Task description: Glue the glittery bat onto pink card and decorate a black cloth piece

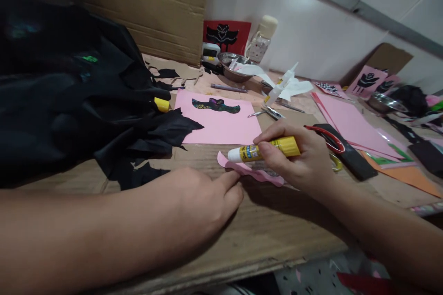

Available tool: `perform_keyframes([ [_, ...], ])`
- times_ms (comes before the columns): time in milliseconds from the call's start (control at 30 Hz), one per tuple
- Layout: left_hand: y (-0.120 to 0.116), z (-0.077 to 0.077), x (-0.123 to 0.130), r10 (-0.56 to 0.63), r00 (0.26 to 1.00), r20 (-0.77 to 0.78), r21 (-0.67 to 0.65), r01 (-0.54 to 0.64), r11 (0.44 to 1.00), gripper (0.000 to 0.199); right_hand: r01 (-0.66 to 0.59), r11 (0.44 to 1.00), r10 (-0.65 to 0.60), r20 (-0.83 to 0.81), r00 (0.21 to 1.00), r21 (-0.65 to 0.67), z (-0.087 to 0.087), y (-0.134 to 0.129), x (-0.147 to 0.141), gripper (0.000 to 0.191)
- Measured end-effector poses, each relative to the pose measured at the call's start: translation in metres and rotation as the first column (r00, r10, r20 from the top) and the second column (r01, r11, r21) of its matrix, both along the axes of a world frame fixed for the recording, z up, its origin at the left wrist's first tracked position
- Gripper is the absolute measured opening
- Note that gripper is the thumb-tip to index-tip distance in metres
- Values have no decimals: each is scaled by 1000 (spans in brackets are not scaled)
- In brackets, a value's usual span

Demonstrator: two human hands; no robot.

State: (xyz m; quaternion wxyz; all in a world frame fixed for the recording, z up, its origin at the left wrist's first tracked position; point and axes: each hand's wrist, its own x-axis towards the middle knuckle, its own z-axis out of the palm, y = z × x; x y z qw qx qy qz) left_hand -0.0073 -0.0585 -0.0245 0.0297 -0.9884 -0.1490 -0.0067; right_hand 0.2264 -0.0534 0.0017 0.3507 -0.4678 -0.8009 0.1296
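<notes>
A yellow glue stick [265, 149] lies in my right hand [297, 159], my fingers closed round it. Its white end is just over the left part of a wavy pink paper strip [258, 174]. The fingertips of my left hand [207, 196] press on the strip's lower edge, the fingers bent and close together. Both are over a cardboard surface [277, 235]. Just behind them lies a pink sheet [221, 130] bearing a dark, shiny wavy cutout [216, 105]. Black fabric or paper [104, 97] overlaps the sheet's left side.
A yellow cap [162, 104] sits by the black material. Red-handled scissors [328, 138] are right of my right hand, near pink sheets [356, 124]. Farther back stand a metal bowl [235, 73], a glue bottle [282, 85] and a clear bottle [261, 44]. Cardboard [145, 4] rises behind.
</notes>
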Motion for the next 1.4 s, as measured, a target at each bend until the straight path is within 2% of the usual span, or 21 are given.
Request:
perform_keyframes([
  [133,-1,-1,0,5,1000,-22,-50,-6,999,38,-8,1000,9,35,999,-19,-5,1,-1,8],
  [267,1,-7,-3,-12,995,98,-11,13,1000,29,-64,997,66,41,997,-39,-10,5,-6,8],
  [400,5,-11,-3,11,977,215,-1,-12,1000,17,-59,997,60,16,998,-41,-15,10,-10,9],
  [533,8,-10,-2,2,968,252,-5,-1,1000,10,-66,997,65,29,997,33,-14,11,-7,5],
  [700,14,0,-1,88,986,141,-152,-66,986,12,26,980,-24,-10,1000,195,-3,6,0,10],
  [1000,26,6,-5,146,969,200,-400,-56,915,18,0,981,-9,43,999,193,-1,5,2,17],
  [1100,29,6,-5,150,966,210,-435,-45,899,19,11,975,-22,45,999,223,2,5,4,19],
  [1233,29,5,-5,121,973,196,-397,-34,917,17,-14,977,4,49,999,214,8,3,7,21],
  [1333,23,3,-9,32,984,175,-194,3,981,17,-10,984,1,47,999,181,10,2,9,20],
  [1400,17,3,-14,-61,981,186,-30,68,997,23,8,987,-13,32,999,158,10,2,9,18],
])
